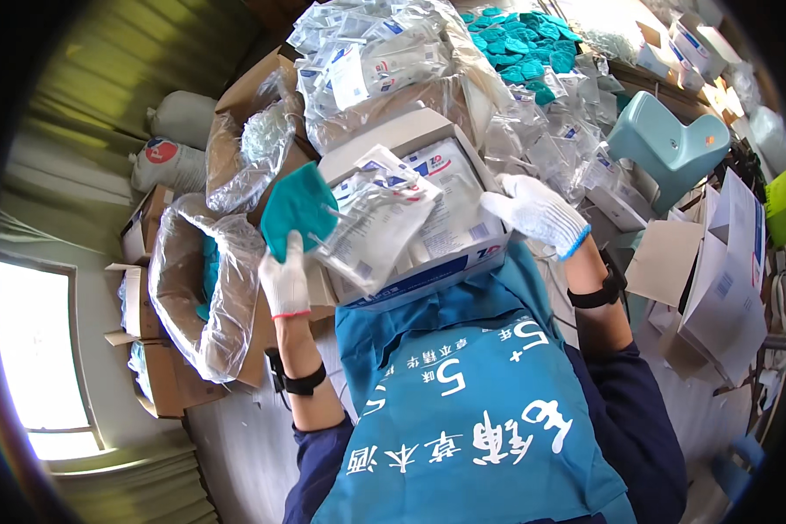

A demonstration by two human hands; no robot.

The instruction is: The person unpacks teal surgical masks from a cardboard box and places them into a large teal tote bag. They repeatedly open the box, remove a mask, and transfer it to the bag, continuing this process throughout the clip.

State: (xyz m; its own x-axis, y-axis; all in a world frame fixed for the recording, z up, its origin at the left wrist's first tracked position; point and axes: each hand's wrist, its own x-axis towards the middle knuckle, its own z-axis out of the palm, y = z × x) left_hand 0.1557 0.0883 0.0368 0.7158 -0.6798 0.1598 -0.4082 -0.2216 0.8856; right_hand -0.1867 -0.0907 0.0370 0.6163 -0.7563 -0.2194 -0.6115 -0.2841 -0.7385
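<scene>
My left hand (284,278), in a white knit glove with a red cuff edge, pinches a teal folded face mask (299,210) by its lower edge. The mask is held up beside an open white-and-blue carton (445,278). Clear-and-white flat pouches (458,196) fill the carton, and one loose pouch (380,231) lies tilted on top, close to the mask. At the carton's right rim is my right hand (537,212), gloved in white with a blue cuff edge. Its thumb and fingers are apart, the tips at the rim; part of the fingers is hidden.
Beyond the carton rises a heap of packed pouches (367,61). More teal masks (520,44) are piled at the far right. Plastic-lined cardboard boxes (236,306) stand on the left. A light-blue stool (668,135) and flattened cartons (716,279) are on the right.
</scene>
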